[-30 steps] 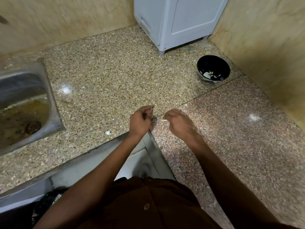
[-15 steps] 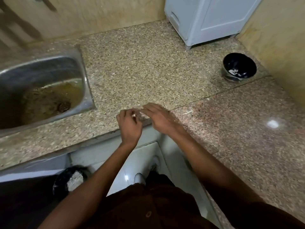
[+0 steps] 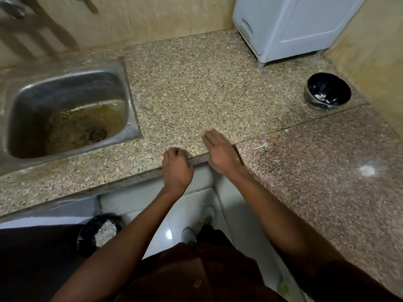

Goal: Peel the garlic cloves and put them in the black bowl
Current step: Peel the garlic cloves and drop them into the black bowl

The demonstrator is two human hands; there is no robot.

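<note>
Near the front edge of the surface, well apart from the black bowl, the left hand is curling shut, its contents hidden, while the right hand is lying flat with fingers straight. No clove is showing, so peeling would go best further back from that edge, then crossing the bare stretch toward the bowl, where white pieces are sitting.

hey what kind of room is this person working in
Most likely a home kitchen: a steel sink is set into a speckled stone countertop, and a black bowl sits near the tiled corner.
</note>
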